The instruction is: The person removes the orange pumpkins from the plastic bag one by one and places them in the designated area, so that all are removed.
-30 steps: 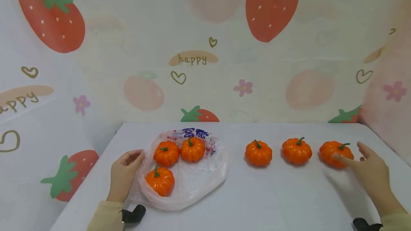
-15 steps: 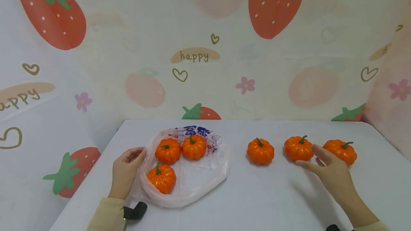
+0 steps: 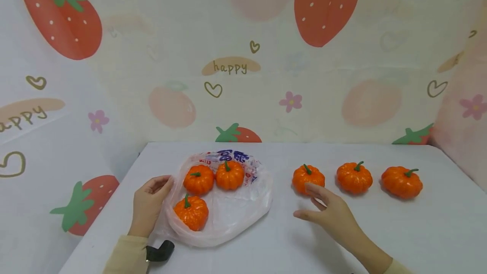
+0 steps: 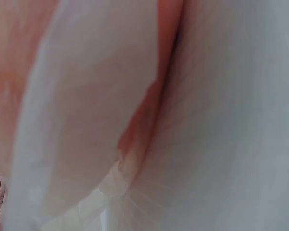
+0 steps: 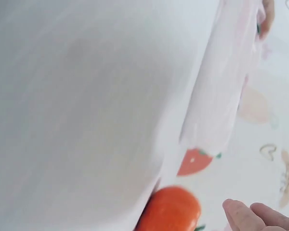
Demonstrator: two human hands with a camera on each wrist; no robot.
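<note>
A translucent white plastic bag [image 3: 239,219] with red and blue print lies spread open at the left of the table, three small orange pumpkins [image 3: 199,179] inside it. At its left rim my left hand [image 3: 148,202] pinches the plastic between thumb and fingers. In the left wrist view the bag's film [image 4: 96,96] fills much of the picture. My right hand [image 3: 332,212] hovers with thumb and fingers apart, holding nothing. Its fingertips overlap the lower edge of the nearest loose pumpkin [image 3: 307,176] in the head view. The right wrist view shows that pumpkin [image 5: 171,209] beside the fingers [image 5: 243,216].
Two more pumpkins, one in the middle [image 3: 354,178] and one at the far right [image 3: 401,182], continue the row on the white table [image 3: 437,231]. Behind the table stands a backdrop [image 3: 266,79] printed with strawberries, hearts and "happy". A black wrist strap piece [image 3: 160,251] shows by the left sleeve.
My right hand has swept left from the far right pumpkin, past the middle one, to the left pumpkin of the row. The left hand, bag and pumpkins stay put; the head view shifted slightly.
</note>
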